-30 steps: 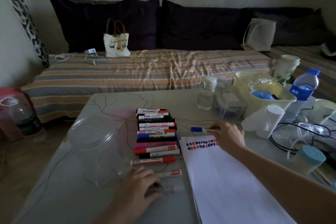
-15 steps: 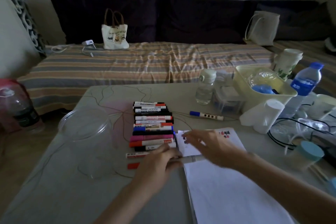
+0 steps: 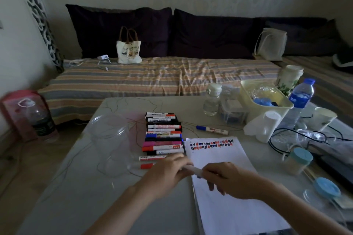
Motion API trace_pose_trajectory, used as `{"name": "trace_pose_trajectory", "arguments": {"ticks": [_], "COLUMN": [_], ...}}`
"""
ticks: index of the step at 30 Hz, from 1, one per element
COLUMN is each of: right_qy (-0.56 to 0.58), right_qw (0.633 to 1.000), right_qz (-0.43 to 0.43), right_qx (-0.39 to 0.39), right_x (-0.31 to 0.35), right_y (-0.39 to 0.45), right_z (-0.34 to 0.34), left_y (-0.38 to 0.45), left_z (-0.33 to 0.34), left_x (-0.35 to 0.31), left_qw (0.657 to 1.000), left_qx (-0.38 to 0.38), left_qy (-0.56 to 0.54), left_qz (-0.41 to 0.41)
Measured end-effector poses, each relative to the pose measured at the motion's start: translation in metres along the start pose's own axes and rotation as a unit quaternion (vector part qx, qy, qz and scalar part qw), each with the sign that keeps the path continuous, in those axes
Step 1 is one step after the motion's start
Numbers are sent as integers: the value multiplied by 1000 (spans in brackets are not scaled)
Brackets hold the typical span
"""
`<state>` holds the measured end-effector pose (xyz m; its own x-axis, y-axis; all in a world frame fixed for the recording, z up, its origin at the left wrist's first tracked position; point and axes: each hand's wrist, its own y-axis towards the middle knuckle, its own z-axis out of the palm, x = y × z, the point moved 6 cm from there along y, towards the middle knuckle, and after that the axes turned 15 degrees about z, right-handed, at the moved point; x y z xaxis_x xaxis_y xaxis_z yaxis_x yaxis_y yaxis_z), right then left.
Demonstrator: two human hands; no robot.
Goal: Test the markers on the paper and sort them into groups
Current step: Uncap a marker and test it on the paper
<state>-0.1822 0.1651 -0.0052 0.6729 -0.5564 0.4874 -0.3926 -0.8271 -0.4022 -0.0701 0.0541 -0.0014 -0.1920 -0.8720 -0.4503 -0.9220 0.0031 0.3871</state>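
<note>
A stack of white paper (image 3: 225,192) lies on the table, with rows of red, blue and black test marks along its top edge. A row of several markers (image 3: 163,135) sits to the left of the paper. One blue-capped marker (image 3: 212,130) lies apart, beyond the paper. A red-capped marker (image 3: 150,157) and a loose red cap (image 3: 147,166) lie near the row's front end. My left hand (image 3: 166,173) and my right hand (image 3: 227,179) both grip one white marker (image 3: 193,169) over the paper's left edge. Its tip is hidden.
A clear plastic tub (image 3: 110,139) stands left of the markers. Water bottles (image 3: 212,99), a cream basket (image 3: 265,101), paper cups (image 3: 267,126), cables (image 3: 282,139) and blue-lidded jars (image 3: 298,160) crowd the table's right side. A striped couch (image 3: 152,76) runs behind the table.
My right hand left the blue-capped marker beyond the paper and came back to join the left hand. Both now hold a white marker that the left hand picked up from the table.
</note>
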Motion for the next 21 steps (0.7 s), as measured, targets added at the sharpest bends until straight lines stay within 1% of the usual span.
{"name": "trace_pose_trajectory", "arguments": {"ticks": [2,5,7,9,11,14,16,18,20,21], "right_qy": [8,17,10,9,6,-10,-25,-34,-14,3], "right_qw": [1000,998,997,997,997,997,998,998,997,996], "right_qz": [-7,-32,-36,-37,-36,-32,-23,-19,-16,-13], "right_qx": [-26,-54,-65,-68,-68,-64,-57,-58,-76,-84], "right_x": [2,0,-1,0,-1,-2,-3,-6,-7,-6], "right_y": [-1,-8,-10,-7,-3,0,2,5,9,12], "right_z": [0,-4,-5,-4,-3,-3,-3,-1,0,2], "left_y": [0,-3,-2,0,0,2,1,0,-3,-5], "left_z": [3,6,5,6,9,13,19,26,30,30], "left_x": [-5,-9,-7,-2,5,11,18,24,29,32], "left_qw": [997,992,994,996,995,992,990,988,980,966], "left_qx": [21,53,71,83,99,124,133,107,15,-46], "left_qy": [74,105,78,43,18,-7,-40,-86,-172,-224], "left_qz": [16,45,38,13,-10,-16,-37,-65,-97,-121]}}
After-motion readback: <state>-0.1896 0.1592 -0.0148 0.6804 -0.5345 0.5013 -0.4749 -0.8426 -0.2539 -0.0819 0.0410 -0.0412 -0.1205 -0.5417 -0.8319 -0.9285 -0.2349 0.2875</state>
